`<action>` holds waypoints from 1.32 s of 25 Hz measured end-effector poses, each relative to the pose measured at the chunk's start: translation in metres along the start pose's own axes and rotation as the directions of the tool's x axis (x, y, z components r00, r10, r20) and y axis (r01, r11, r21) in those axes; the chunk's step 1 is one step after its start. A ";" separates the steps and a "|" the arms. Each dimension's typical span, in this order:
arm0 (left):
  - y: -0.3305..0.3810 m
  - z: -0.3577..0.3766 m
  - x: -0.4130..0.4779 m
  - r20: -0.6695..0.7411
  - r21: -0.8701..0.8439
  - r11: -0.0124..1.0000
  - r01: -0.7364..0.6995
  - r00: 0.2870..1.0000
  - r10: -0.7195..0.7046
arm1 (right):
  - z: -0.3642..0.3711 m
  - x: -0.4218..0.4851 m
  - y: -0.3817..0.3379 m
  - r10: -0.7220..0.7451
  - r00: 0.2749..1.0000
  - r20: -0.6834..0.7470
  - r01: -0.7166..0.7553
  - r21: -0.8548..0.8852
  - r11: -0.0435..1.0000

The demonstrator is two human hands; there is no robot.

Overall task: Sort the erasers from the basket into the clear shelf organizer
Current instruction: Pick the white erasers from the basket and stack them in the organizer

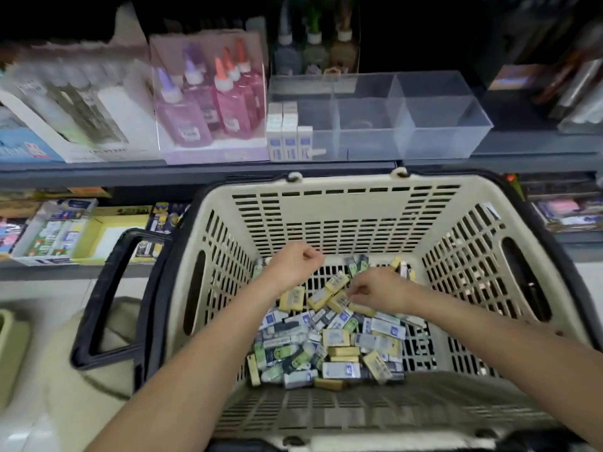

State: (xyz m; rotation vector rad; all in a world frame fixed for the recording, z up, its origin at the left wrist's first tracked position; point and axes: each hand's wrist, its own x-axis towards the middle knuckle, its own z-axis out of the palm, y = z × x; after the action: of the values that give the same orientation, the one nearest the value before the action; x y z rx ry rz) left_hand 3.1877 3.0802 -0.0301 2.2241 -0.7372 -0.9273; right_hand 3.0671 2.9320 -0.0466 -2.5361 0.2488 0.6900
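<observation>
A cream plastic basket (346,216) holds a heap of small erasers (329,340) in yellow, white-blue and green-black wrappers. Both my hands are down inside it. My left hand (293,264) hovers over the far left of the heap with its fingers curled, and I see nothing in it. My right hand (375,290) reaches into the pile, its fingertips pinching at a yellow eraser (339,300). On the shelf above stands the clear organizer (434,125); its left compartment holds several upright white erasers (288,138), while the other compartments look bare.
A clear box of pink and purple glue bottles (212,102) stands left of the organizer, with white boxes (75,109) further left. The basket's black handle (107,298) hangs down on its left. Stationery packs fill the lower shelf (65,233).
</observation>
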 end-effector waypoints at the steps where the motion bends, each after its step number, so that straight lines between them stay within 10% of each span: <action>1: -0.008 0.003 0.001 0.025 0.063 0.998 0.020 0.999 -0.022 | 0.011 0.007 -0.005 -0.030 0.998 0.048 0.031 -0.012 0.999; 13: -0.062 0.024 -0.001 0.320 0.324 0.945 0.047 0.934 -0.156 | 0.056 0.024 0.000 -0.078 0.989 0.123 0.125 -0.441 0.889; 21: -0.060 0.031 -0.003 0.333 0.612 0.783 -0.111 0.934 -0.128 | 0.033 0.021 0.011 0.005 0.989 0.150 -0.007 0.013 1.000; 33: -0.061 0.047 0.001 0.310 0.650 0.758 -0.052 0.929 -0.203 | 0.014 0.014 0.010 0.089 0.977 0.194 -0.132 0.221 0.966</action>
State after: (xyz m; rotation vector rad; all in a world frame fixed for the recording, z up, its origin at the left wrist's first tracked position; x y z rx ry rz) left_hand 3.1680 3.1043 -0.1007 2.7230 -1.3169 -1.2980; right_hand 3.0700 2.9303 -0.0681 -2.2327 0.3867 0.8775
